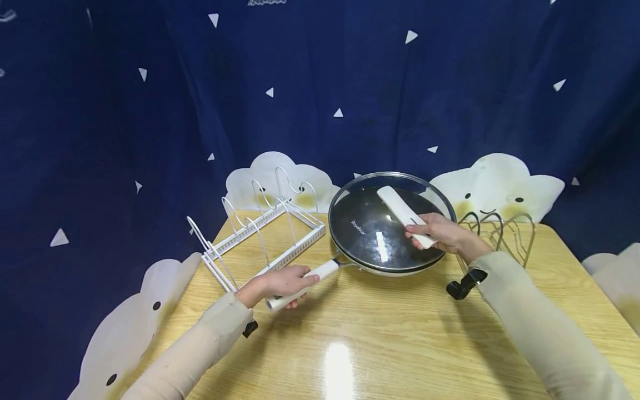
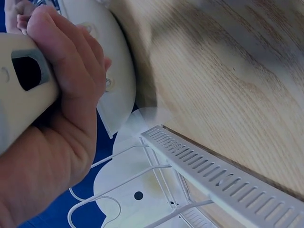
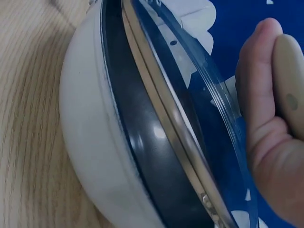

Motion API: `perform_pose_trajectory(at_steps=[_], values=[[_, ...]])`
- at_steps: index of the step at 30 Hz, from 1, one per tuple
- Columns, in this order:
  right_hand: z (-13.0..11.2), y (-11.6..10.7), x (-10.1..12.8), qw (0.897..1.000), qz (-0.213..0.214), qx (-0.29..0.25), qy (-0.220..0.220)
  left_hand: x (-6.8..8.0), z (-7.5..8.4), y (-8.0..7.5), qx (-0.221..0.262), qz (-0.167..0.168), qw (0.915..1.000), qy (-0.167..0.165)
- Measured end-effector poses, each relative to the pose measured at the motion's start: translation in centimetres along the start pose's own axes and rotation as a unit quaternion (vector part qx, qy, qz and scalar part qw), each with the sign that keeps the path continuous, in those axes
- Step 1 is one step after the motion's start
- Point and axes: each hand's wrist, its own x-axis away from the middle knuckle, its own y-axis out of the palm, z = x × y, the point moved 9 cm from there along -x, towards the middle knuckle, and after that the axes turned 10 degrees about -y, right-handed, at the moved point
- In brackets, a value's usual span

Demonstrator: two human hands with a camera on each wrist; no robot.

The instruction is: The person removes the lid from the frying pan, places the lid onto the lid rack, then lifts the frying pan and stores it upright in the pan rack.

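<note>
One white pan (image 3: 88,118) lies at 2 o'clock from the left hand (image 1: 282,282) in the head view, low over the bench (image 1: 380,333); that hand grips its pan handle (image 1: 325,271), whose long axis runs from 8 to 2 o'clock. Above the pan sits a glass lid (image 1: 350,205); dark interior shows between the two rims in the right wrist view, so it seems not fully seated on that side. The right hand (image 1: 442,232) is the nearer to the lid's bar-shaped handle (image 1: 395,208) and grasps its lower end, the bar pointing from 5 to 11 o'clock. Lettering near the lid's 9 o'clock reads "Royalstar", slanting towards 4 o'clock; whether it is on the glass or the pan beneath, I cannot tell. Farther out, a white rack (image 1: 305,241) stands at 9 o'clock, a wire rack (image 1: 533,228) at 3 o'clock, and a blue curtain (image 1: 325,55) at 12.
</note>
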Motion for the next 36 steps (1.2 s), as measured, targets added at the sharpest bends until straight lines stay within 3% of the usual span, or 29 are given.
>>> perform_pose_trajectory(at_steps=[8, 11, 13, 17, 24, 32, 36], values=[[-1.9, 1.0, 1.4, 0.998, -0.002, 0.06, -0.015, 0.2, 0.0, -0.1, 0.002, -0.007, 0.9997, -0.021], [-2.5, 1.2, 2.0, 0.997, 0.005, 0.071, -0.019, 0.2, 0.4, -0.5, -0.033, 0.001, 0.9992, -0.023], [-2.9, 1.3, 2.5, 0.997, 0.01, 0.077, -0.024, 0.3, 1.0, -1.2, -0.083, 0.022, 0.9962, -0.014], [-4.0, 1.4, 3.7, 0.995, 0.024, 0.09, -0.038, 0.5, 2.7, -2.6, -0.183, 0.07, 0.9805, 0.003], [-5.7, 1.2, 6.2, 0.991, 0.054, 0.108, -0.059, 0.5, 5.8, -4.1, -0.223, 0.083, 0.9713, -0.003], [-6.7, 0.4, 8.8, 0.982, 0.064, 0.148, -0.097, 0.0, 9.4, -4.7, -0.278, 0.089, 0.9561, 0.024], [-6.8, 0.0, 9.8, 0.983, 0.07, 0.121, -0.118, -0.2, 10.6, -4.7, -0.3, 0.093, 0.9489, 0.025]])
